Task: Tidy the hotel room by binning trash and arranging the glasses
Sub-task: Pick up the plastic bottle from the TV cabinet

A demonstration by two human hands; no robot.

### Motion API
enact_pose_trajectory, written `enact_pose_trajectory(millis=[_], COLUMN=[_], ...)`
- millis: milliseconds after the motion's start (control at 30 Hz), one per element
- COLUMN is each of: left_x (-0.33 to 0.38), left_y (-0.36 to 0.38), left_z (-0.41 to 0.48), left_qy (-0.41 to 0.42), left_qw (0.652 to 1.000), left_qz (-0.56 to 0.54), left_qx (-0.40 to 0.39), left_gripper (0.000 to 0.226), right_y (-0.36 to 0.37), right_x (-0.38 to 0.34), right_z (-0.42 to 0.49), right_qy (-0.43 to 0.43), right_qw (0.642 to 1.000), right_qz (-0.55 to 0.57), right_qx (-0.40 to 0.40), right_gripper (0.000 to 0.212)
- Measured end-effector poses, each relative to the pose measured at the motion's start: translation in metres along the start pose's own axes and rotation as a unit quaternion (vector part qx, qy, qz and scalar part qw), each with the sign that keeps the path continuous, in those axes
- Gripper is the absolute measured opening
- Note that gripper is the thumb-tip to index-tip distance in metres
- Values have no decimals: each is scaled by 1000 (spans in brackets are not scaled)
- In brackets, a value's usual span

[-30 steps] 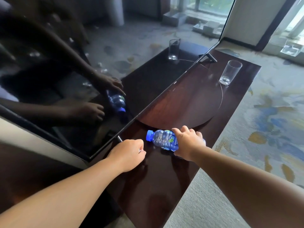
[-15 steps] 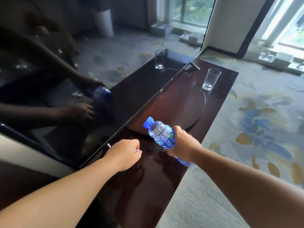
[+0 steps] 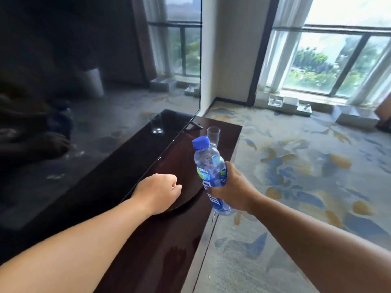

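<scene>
Big daylight through the window (image 3: 330,60) on my feed, kinda blown out; TV screen (image 3: 84,102) dark, glossy, edges warped.

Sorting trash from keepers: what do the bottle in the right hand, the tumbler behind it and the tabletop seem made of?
Bottle: thin clear plastic, judging by its dimpled wall, blue screw cap and printed label. Tumbler: clear, probably glass, though hard plastic is possible. Tabletop: dark wood or veneer, gloss-lacquered, showing reflections.

Your right hand (image 3: 234,191) covers the middle of the bottle (image 3: 208,161), and the label print is too blurred to read. The bottle's cap hides the foot of the far glass (image 3: 213,133). Your left hand (image 3: 158,192) has its fingers curled under; whether it holds anything cannot be told. The television (image 3: 105,102) is cut off at left and top.
</scene>
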State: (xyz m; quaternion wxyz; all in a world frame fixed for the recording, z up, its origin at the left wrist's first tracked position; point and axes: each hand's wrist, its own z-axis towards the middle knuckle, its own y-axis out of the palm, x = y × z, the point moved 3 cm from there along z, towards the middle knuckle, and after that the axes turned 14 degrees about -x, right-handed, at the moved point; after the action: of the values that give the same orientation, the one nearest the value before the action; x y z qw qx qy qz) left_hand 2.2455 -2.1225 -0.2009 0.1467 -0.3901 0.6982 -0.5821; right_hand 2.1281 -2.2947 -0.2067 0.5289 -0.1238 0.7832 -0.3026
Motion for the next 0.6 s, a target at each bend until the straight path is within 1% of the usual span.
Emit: enact_pose_trajectory(millis=[67, 233, 400, 600], left_x=[26, 97, 182, 271], left_y=[-12, -34, -49, -64], left_z=[10, 42, 86, 147], left_qy=[7, 25, 25, 46], left_qw=[1000, 999, 997, 996], left_qz=[-3, -7, -2, -5], left_qx=[12, 38, 68, 78], left_gripper=[38, 35, 35, 33], right_y=[-29, -103, -185, -277], right_x=[7, 35, 71, 116], right_z=[-5, -7, -1, 8], right_qy=[-4, -25, -50, -48], right_qw=[1000, 999, 997, 996], right_qz=[12, 12, 26, 50], right_qx=[19, 47, 51, 60], right_gripper=[58, 58, 59, 61])
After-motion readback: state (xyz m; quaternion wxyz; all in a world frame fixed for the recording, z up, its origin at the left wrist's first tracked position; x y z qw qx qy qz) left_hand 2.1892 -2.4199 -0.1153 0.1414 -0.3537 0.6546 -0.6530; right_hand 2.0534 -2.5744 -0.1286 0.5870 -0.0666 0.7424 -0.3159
